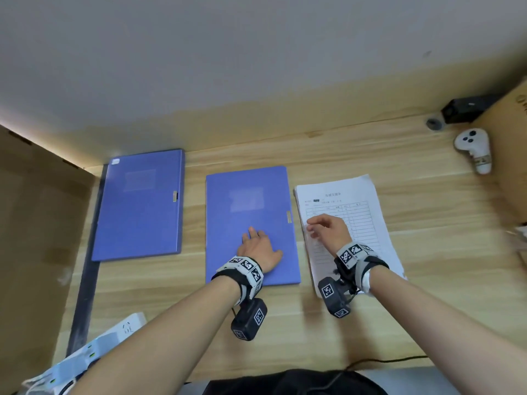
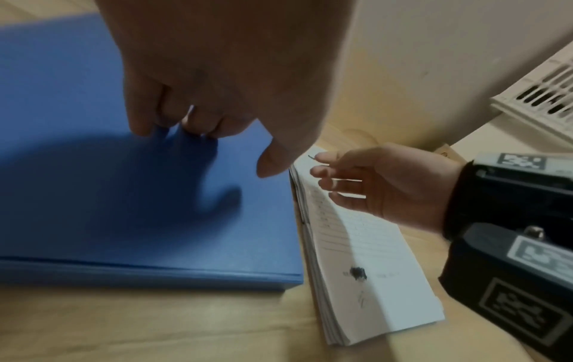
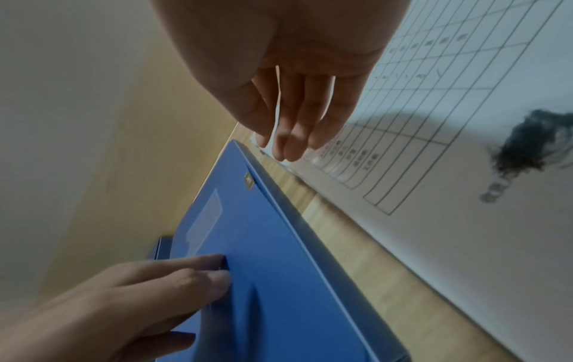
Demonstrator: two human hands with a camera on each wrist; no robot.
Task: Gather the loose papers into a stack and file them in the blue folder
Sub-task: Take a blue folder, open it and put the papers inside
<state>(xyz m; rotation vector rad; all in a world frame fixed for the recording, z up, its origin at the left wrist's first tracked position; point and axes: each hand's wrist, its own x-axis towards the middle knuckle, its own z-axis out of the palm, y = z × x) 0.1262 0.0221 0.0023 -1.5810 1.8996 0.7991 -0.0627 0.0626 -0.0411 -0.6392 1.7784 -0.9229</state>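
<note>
A closed blue folder (image 1: 248,195) (image 2: 93,183) (image 3: 263,245) lies flat in the middle of the wooden desk, its metal clasp (image 1: 289,217) (image 3: 249,181) on the right edge. My left hand (image 1: 258,245) (image 2: 201,122) (image 3: 173,281) rests on its lower cover, fingers touching the surface. Just right of the folder lies a stack of printed papers (image 1: 359,206) (image 2: 366,257) (image 3: 465,171), with a table form on the top sheet. My right hand (image 1: 325,228) (image 2: 356,181) (image 3: 294,122) hovers over the stack's left edge, fingers relaxed and holding nothing.
A second closed blue folder (image 1: 139,206) lies at the left. A white controller (image 1: 474,146) and a black device (image 1: 467,108) sit at the far right by a cardboard box (image 1: 510,166). A power strip (image 1: 94,343) lies at the near left.
</note>
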